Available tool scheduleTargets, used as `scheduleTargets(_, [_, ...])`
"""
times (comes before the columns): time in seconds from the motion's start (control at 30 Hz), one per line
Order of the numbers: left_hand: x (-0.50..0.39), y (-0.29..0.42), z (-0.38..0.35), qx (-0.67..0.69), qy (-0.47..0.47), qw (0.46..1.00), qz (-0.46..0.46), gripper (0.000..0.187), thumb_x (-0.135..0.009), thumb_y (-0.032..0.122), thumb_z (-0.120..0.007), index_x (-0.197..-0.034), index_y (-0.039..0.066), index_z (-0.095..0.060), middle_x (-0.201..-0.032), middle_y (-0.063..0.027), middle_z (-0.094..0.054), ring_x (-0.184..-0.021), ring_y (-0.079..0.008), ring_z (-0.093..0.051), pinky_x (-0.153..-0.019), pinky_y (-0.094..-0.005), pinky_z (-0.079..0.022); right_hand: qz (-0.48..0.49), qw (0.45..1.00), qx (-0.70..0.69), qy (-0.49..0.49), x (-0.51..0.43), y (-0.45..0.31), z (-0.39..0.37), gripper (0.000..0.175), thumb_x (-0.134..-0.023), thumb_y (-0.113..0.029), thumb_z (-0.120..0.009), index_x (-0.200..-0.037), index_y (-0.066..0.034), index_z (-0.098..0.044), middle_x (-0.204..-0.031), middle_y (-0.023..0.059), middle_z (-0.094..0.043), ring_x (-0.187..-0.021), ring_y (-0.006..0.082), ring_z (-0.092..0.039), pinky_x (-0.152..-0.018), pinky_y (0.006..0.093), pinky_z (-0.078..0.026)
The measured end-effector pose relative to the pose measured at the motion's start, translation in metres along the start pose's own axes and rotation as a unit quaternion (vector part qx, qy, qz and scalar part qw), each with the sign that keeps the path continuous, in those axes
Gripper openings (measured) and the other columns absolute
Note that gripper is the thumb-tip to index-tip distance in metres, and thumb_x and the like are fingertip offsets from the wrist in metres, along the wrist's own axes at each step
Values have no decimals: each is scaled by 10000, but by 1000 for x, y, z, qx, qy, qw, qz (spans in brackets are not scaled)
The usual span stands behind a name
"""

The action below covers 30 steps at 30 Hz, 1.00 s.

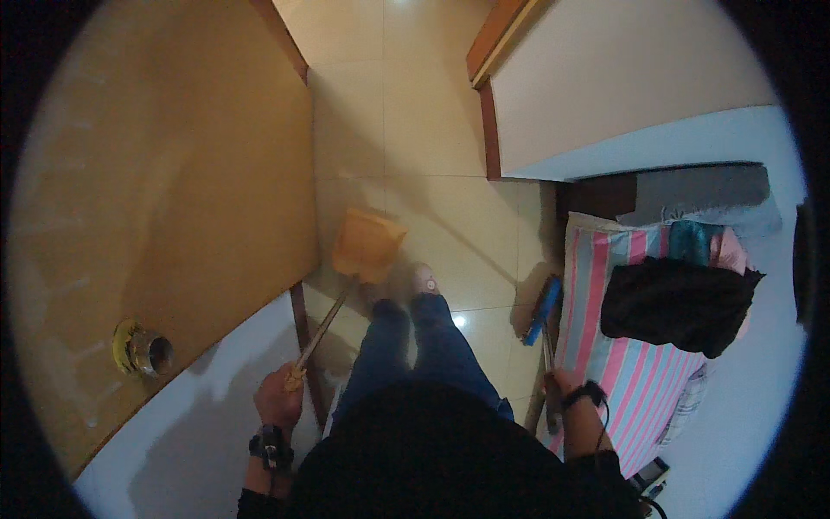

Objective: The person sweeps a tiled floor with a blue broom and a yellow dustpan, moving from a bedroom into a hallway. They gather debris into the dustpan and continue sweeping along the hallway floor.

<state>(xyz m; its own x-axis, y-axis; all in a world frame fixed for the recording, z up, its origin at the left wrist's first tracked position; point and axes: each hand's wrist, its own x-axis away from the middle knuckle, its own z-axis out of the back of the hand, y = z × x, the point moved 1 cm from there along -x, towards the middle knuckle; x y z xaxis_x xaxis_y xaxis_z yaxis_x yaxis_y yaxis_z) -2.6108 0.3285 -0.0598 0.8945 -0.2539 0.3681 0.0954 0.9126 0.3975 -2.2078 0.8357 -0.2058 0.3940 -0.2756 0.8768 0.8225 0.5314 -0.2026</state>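
My left hand (280, 397) is closed around the upper end of a long dustpan handle (324, 327). The orange dustpan (368, 245) at its far end is low over the tiled floor, just ahead of my feet; whether it touches the tiles I cannot tell. On the right, my right hand (563, 384) grips the handle of a broom (548, 347). The broom's blue head (543, 310) is beside the edge of the striped bedding. Both wrists wear black straps with cables.
A wooden door (227, 162) with a round metal knob (155, 355) stands at left. Striped bedding (593, 279) with a black cloth (681, 305) on it lies at right. A brown-trimmed wall corner (491, 130) juts in ahead, beside the tiled floor (434, 143).
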Motion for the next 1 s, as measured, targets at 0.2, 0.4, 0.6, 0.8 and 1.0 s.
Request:
scheduleTargets(0.2, [4,13,-6,10,22,999,30,303,-732,213,-636,-1023,128,-631,-827,-132,-612,-764,-313,-594,-663,-394,-485,-97,821,-561,-35,-81,-144,34,59,-725,-50,-577,-766,-37,-537,-662,88,-547,-608,246,-563,-578,355,-471])
scheduleTargets(0.4, [1,32,-6,0,51,999,3,288,-723,190,-651,-1001,119,-641,-803,-130,-613,-737,-310,-599,-654,-393,-485,-135,803,-576,-76,-42,-226,68,133,-737,-10,-577,-841,-10,-494,-698,82,-536,-601,213,-570,-535,331,-493])
scheduleTargets(0.6, [-12,36,-12,-12,35,999,-14,290,-726,177,-651,-1008,115,-632,-808,-117,-614,-751,-310,-598,-660,-388,-486,-101,867,-485,-47,32,-196,120,199,-770,14,-526,-965,14,-487,-690,69,-526,-539,183,-555,-484,303,-477])
scheduleTargets(0.8, [-13,47,-15,-4,14,1000,12,304,-735,156,-651,-1030,91,-620,-880,-135,-621,-809,-315,-596,-711,-387,-480,-119,832,-539,56,27,-159,116,299,-771,11,-526,-1065,18,-467,-694,92,-542,-526,207,-548,-471,314,-468])
scheduleTargets(1.0, [2,48,-6,21,7,998,52,335,-728,146,-662,-1052,72,-615,-903,-151,-618,-821,-310,-598,-723,-393,-477,-145,862,-472,120,-97,-97,149,249,-742,-22,-566,-980,23,-508,-689,144,-569,-539,273,-577,-438,363,-478])
